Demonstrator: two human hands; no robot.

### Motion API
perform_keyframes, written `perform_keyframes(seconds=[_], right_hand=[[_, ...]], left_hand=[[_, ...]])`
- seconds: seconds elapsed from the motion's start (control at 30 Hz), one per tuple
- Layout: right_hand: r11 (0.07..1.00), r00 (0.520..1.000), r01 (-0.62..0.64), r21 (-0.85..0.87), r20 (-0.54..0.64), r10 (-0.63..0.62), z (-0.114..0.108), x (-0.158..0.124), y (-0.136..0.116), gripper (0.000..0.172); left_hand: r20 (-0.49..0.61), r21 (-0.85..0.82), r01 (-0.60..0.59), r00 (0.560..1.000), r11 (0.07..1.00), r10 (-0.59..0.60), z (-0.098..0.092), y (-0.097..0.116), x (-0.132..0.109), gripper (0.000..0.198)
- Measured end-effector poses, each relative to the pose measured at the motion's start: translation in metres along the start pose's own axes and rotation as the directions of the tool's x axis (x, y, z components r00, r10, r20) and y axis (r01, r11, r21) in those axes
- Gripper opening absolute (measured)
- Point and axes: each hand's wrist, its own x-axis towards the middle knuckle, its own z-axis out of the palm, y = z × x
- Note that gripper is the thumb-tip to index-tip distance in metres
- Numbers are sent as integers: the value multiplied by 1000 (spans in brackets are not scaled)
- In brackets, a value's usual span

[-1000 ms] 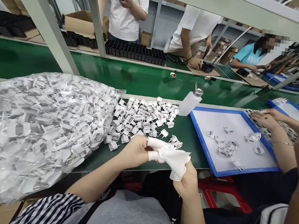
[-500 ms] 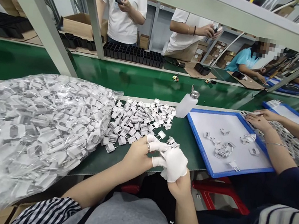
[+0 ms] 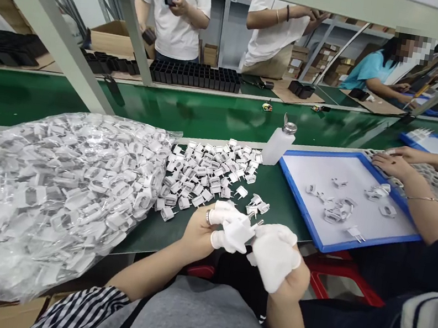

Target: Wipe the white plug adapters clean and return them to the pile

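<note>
My left hand (image 3: 208, 226), its fingertips in white finger cots, is closed on a white plug housing (image 3: 238, 233) with metal pins. The pins point up and right, toward my other hand. My right hand (image 3: 290, 265) is closed on a folded white cloth (image 3: 273, 254), which lies close to the pins; whether it touches them I cannot tell. Just beyond my hands lies a small group of plug housings (image 3: 257, 204) on the green table. A larger loose pile of plug housings (image 3: 204, 175) spreads behind my left hand.
A big clear plastic bag (image 3: 49, 197) full of plug housings fills the left side. A white pump bottle (image 3: 279, 143) stands behind the pile. At right is a blue-rimmed tray (image 3: 300, 205) with several plug parts, beside a co-worker's hands (image 3: 395, 163). A metal frame (image 3: 68, 32) crosses in front.
The cloth and my right hand have moved right, away from my left hand, so the plug housing in my left fingers shows now. The view has shifted slightly.
</note>
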Motion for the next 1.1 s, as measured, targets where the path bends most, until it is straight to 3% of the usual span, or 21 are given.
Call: perform_keyframes(seconds=[0.1,0.23,0.33,0.43,0.63,0.73,0.97,1.03,1.1], right_hand=[[994,996,65,83,-72,-59,-4,-4,-6,22],[996,995,85,34,43,-87,-5,4,-20,27],[993,993,91,-74,80,-85,1,7,-25,31],[983,998,66,-171,30,-62,8,5,-26,32],[988,1000,24,-150,-15,-26,16,-4,-22,35],[993,1000,24,-113,-9,-25,18,-6,-20,37],[998,999,22,-59,-43,-25,22,-10,-14,35],[999,998,3,-46,-64,-6,23,-11,-12,36],[999,995,-44,-26,-90,42,26,-10,-11,38]], left_hand=[[11,68,-53,999,996,53,-1,1,0,23],[76,255,-126,991,959,110,-1,5,1,27],[108,499,-102,993,861,55,1,12,1,24],[99,629,-54,995,776,-11,1,23,1,25],[222,628,-66,970,776,-97,-6,34,1,36],[222,592,-55,970,804,-97,-10,31,0,35],[142,461,-114,988,880,53,-13,21,0,19],[144,519,-164,984,839,104,-10,18,-1,21],[126,643,-233,972,730,198,-6,14,-4,23]])
